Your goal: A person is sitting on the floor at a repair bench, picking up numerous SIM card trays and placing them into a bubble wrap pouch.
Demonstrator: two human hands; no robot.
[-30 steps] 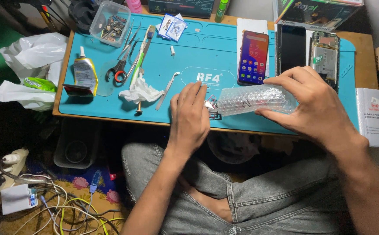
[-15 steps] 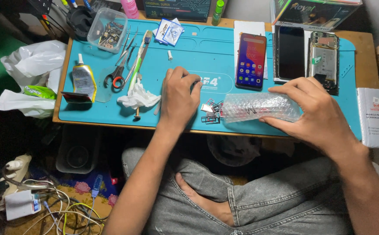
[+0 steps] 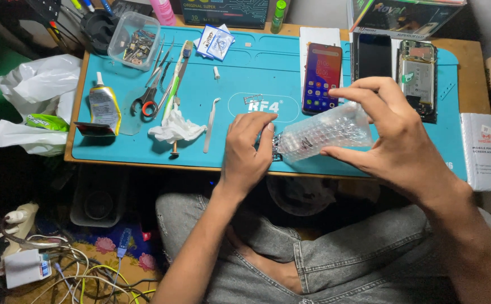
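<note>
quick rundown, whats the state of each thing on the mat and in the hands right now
bubble wrap pouch: off the mat, held at both ends
right hand: shut on the pouch
left hand: pinching the pouch's open end
red phone: face up, screen lit
black phone: screen dark
opened phone: back off, insides exposed
plastic box: lid off, holding small parts
scissors: closed, lying flat
glue tube: lying flat
tissue: crumpled

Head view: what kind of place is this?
Likely a phone repair bench: a teal silicone work mat, an opened phone with exposed insides, and metal tweezers. Both hands handle a clear bubble-wrap pouch.
</note>
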